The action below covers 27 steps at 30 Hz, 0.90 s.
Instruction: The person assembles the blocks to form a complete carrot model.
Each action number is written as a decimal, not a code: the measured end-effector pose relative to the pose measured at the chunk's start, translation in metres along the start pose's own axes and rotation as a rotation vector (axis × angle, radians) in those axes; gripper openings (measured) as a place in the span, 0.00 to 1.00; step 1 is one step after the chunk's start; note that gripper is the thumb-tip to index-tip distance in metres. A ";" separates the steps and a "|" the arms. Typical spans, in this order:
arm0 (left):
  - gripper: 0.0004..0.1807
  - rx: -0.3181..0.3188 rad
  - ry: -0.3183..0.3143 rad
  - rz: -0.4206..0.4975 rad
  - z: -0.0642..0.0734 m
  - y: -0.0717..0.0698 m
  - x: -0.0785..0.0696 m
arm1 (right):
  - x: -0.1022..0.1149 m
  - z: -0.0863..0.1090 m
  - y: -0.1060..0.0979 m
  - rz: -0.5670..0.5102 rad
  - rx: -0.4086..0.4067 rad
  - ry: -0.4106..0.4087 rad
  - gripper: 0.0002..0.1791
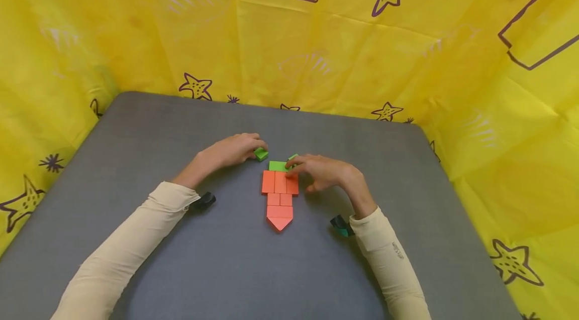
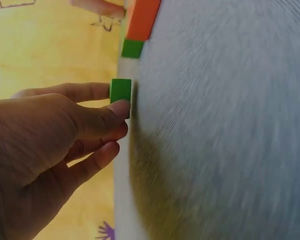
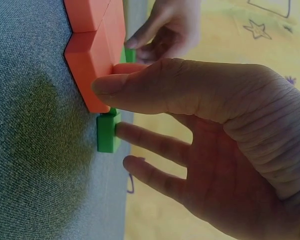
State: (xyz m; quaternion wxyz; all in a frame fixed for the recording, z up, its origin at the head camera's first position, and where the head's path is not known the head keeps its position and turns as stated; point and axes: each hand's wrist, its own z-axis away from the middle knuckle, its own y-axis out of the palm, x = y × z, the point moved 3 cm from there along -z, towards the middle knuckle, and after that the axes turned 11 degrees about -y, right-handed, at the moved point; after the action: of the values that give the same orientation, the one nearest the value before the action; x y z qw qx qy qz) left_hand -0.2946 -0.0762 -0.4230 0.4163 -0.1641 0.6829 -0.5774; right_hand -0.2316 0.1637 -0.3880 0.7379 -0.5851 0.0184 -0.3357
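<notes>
Thumb and fingertips of my left hand pinch a small green block, up and to the left of a flat figure of blocks in the head view. Orange blocks make up most of that figure, narrowing to a pointed block at the near end. A green block lies along its far edge. My right hand reaches over the figure's far right corner, fingers extended and thumb over the orange. One fingertip touches another green block at that corner. The right fingers partly hide the corner.
The blocks lie on a grey table. Behind it and at both sides hangs a yellow cloth with drawn starfish. Dark wrist-worn devices show below both wrists, close over the table.
</notes>
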 end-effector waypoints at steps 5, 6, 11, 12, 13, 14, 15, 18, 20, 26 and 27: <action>0.16 0.010 0.013 0.049 -0.003 0.010 -0.007 | 0.001 -0.002 0.001 -0.009 0.002 -0.004 0.31; 0.16 0.007 0.020 0.058 -0.003 0.011 -0.007 | 0.001 -0.002 0.001 -0.006 0.003 -0.002 0.31; 0.16 -0.012 0.038 0.068 -0.004 0.012 -0.009 | 0.000 -0.002 -0.001 -0.001 0.005 0.006 0.31; 0.16 -0.012 0.036 0.069 -0.004 0.012 -0.009 | 0.000 -0.003 -0.001 0.000 0.005 0.004 0.31; 0.16 -0.013 0.036 0.070 -0.004 0.012 -0.009 | 0.000 -0.003 -0.001 -0.002 0.005 0.003 0.31; 0.16 -0.012 0.034 0.071 -0.004 0.012 -0.009 | 0.000 -0.004 -0.001 -0.002 0.006 0.000 0.31; 0.16 -0.011 0.034 0.073 -0.004 0.012 -0.008 | 0.000 -0.004 -0.001 -0.003 0.006 0.000 0.31; 0.17 -0.006 0.035 0.089 -0.003 0.010 -0.008 | -0.001 -0.004 -0.002 0.002 0.007 0.002 0.30; 0.19 0.000 0.028 0.108 -0.001 0.008 -0.006 | -0.002 -0.005 -0.002 0.014 -0.004 -0.003 0.29; 0.24 -0.005 -0.035 0.068 0.014 -0.014 0.007 | -0.012 0.015 -0.022 0.065 -0.233 -0.027 0.26; 0.24 -0.024 -0.045 0.050 0.018 -0.020 0.011 | -0.016 0.022 -0.029 0.079 -0.291 -0.016 0.26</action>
State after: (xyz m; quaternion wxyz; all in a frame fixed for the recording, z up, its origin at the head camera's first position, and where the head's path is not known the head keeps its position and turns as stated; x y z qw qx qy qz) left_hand -0.2926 -0.1016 -0.4080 0.4437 -0.1649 0.6842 -0.5548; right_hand -0.2481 0.1880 -0.3619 0.6581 -0.6875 0.0841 -0.2953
